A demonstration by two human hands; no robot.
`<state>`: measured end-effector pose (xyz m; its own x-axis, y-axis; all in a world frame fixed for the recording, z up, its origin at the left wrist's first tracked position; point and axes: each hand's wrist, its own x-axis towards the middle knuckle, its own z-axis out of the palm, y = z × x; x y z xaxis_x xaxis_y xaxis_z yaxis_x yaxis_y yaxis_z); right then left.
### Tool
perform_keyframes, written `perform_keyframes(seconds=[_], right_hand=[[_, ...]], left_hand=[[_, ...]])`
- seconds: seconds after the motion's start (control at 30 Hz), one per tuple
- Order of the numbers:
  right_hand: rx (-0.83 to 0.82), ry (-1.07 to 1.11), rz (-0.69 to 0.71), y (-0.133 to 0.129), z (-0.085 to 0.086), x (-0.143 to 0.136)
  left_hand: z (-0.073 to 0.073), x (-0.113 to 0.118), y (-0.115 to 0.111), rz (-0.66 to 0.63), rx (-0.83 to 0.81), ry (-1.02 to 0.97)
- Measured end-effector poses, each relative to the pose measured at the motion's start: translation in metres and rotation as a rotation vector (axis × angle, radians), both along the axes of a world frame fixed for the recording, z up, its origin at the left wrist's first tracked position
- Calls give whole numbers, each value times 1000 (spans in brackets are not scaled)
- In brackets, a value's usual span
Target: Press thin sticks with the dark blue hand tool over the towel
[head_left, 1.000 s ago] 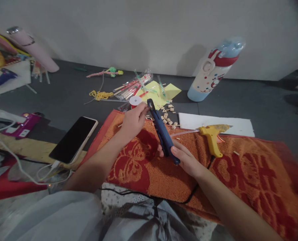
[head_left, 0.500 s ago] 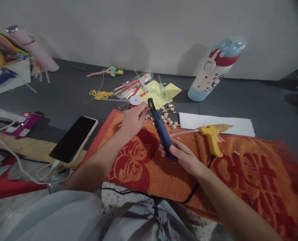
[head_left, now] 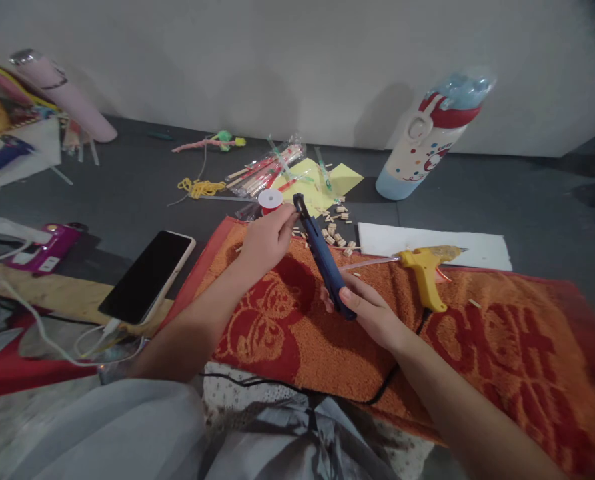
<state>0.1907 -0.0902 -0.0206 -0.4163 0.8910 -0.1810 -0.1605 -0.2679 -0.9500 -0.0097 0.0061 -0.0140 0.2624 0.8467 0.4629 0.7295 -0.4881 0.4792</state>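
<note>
My right hand [head_left: 370, 307] is wrapped round the lower end of a dark blue hand cutter [head_left: 322, 257], which is tilted, its black curved head up and away from me. Beside that head my left hand [head_left: 267, 233] is closed, fingertips pinched together at the jaw. Whatever sits in the pinch is hidden. Just behind the cutter lie several short cut pieces of wooden stick [head_left: 333, 233]. Both hands are above an orange and red towel [head_left: 347, 347].
A yellow glue gun [head_left: 427, 273] rests on the towel at right, by a white strip [head_left: 437, 243]. Behind are yellow paper [head_left: 347, 179], bagged sticks [head_left: 267, 167], a spool [head_left: 270, 199] and a bottle [head_left: 422, 147]. A phone [head_left: 147, 277] lies at left, its cable attached.
Almost nothing differs. The cutter and both hands have shifted very slightly, and the view has moved a little.
</note>
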Motion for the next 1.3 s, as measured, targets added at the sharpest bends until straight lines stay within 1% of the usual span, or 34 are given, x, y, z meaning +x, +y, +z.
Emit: perform_keyframes(seconds=[0.13,0.37,0.6,0.9,1.07,1.3], right_hand=[[4,16,-3,-1,0,-1],[42,-4,15,-1,0,-1],[21,4,4,-1,0,-2],[11,50,5,-1,-5,0],[-19,31,-16,-1,-6,-1],[-12,-18,-6,0,-3,-1]], left_hand=[[0,1,0,2,-23,-4],[2,3,0,-9,-98,-89],[4,5,0,7,-117,-160],[2,5,0,-24,-183,-245],[2,6,1,-23,-227,-284],[5,8,-2,-3,-258,-312]])
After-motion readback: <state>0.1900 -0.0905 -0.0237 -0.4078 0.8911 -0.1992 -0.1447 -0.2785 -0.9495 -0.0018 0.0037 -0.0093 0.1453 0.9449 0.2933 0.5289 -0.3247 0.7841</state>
